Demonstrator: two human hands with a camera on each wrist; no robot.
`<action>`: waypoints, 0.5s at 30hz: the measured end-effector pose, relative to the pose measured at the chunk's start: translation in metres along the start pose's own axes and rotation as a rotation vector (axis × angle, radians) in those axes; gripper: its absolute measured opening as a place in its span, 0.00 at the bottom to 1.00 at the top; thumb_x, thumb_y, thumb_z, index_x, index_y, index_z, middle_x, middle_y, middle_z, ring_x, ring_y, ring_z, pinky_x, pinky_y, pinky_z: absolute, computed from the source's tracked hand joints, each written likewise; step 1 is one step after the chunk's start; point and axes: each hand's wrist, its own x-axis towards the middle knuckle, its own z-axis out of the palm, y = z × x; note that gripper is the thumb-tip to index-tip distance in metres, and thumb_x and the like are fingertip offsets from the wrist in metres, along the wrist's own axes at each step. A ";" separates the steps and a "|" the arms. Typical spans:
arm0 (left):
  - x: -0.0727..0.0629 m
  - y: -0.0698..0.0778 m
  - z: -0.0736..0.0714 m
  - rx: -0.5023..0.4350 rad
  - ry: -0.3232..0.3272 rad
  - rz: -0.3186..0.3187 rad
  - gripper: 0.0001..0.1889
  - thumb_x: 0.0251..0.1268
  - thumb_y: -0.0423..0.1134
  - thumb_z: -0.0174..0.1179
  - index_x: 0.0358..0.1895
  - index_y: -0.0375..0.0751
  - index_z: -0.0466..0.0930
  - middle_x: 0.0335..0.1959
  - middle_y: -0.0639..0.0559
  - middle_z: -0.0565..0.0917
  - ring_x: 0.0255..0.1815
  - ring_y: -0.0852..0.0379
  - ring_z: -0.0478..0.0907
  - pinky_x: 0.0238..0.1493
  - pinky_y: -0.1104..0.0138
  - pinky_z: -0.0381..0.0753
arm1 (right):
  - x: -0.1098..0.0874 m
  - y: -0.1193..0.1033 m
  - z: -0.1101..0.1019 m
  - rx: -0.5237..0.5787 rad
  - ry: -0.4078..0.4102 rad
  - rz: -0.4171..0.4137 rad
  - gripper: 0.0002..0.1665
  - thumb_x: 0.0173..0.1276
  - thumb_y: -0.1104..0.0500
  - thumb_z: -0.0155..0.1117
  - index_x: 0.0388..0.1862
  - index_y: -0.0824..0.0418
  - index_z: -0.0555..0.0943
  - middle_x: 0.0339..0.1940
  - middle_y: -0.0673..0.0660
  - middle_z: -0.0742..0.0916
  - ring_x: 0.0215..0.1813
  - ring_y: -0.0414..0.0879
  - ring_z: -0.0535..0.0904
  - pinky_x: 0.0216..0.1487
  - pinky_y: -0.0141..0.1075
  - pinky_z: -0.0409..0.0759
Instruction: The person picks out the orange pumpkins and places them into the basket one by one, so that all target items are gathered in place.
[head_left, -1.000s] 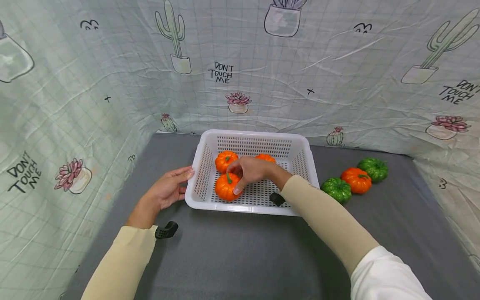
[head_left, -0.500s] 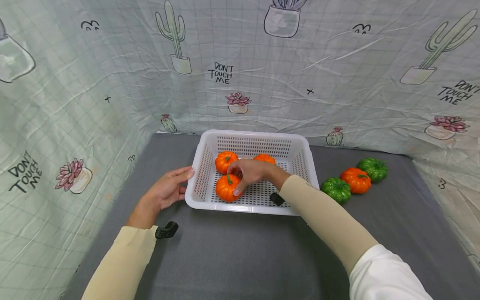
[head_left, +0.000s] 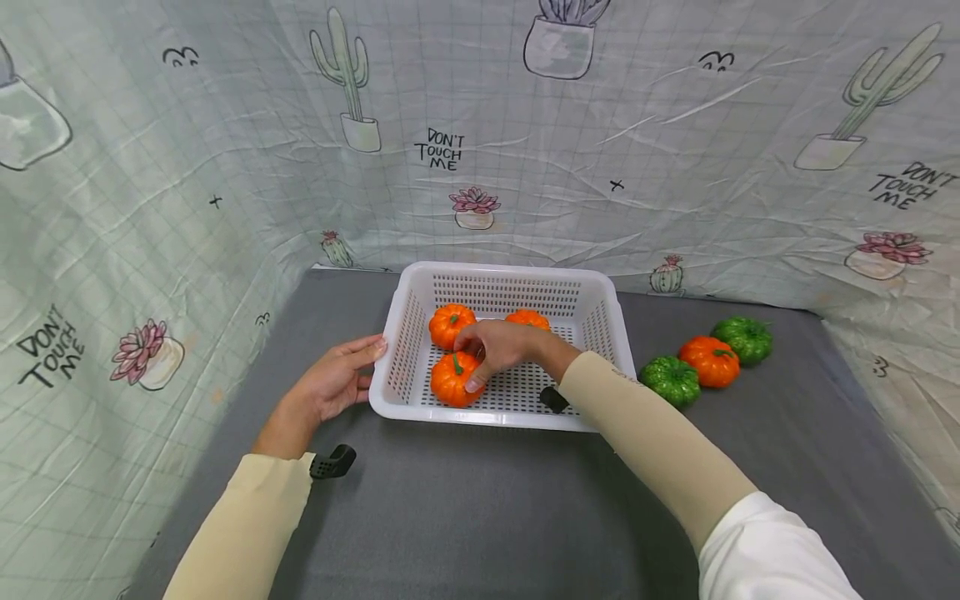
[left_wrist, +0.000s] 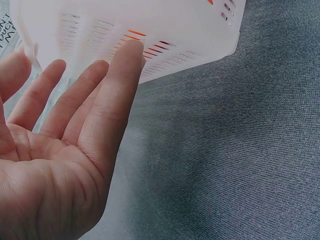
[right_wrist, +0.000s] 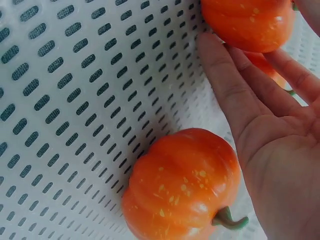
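A white perforated plastic basket (head_left: 487,421) stands on the grey cloth. At its left end my left hand (head_left: 337,379) holds the rim, thumb on top and the other fingers against the outer wall. Inside the basket, my right hand (head_left: 504,343) grips a small orange pumpkin (head_left: 450,385) with a green stem, near the front left corner. The right wrist view shows this pumpkin (right_wrist: 247,22) between thumb and fingers. Behind it sits a second orange pumpkin (head_left: 452,323). A third orange pumpkin (head_left: 528,317) lies by the back wall, partly hidden by my right hand.
Right of the basket, a green pumpkin (head_left: 670,382), an orange pumpkin (head_left: 709,362) and another green pumpkin (head_left: 742,339) lie in a diagonal row on the grey cloth (head_left: 480,508). A cactus-print curtain (head_left: 540,208) hangs behind and along both sides.
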 end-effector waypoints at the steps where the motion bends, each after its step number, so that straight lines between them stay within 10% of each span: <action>1: 0.000 0.000 0.000 0.005 -0.001 -0.002 0.36 0.79 0.52 0.59 0.82 0.43 0.59 0.48 0.59 0.86 0.45 0.55 0.89 0.47 0.58 0.88 | -0.002 0.000 -0.001 0.011 -0.002 -0.001 0.41 0.60 0.49 0.83 0.69 0.60 0.76 0.65 0.59 0.84 0.65 0.53 0.79 0.72 0.45 0.75; 15: 0.000 0.000 0.000 0.007 -0.015 0.004 0.37 0.80 0.50 0.57 0.83 0.42 0.55 0.46 0.61 0.86 0.42 0.57 0.90 0.46 0.61 0.87 | -0.046 -0.001 -0.044 0.149 0.146 0.025 0.34 0.66 0.55 0.78 0.69 0.59 0.78 0.66 0.64 0.84 0.63 0.54 0.83 0.70 0.49 0.79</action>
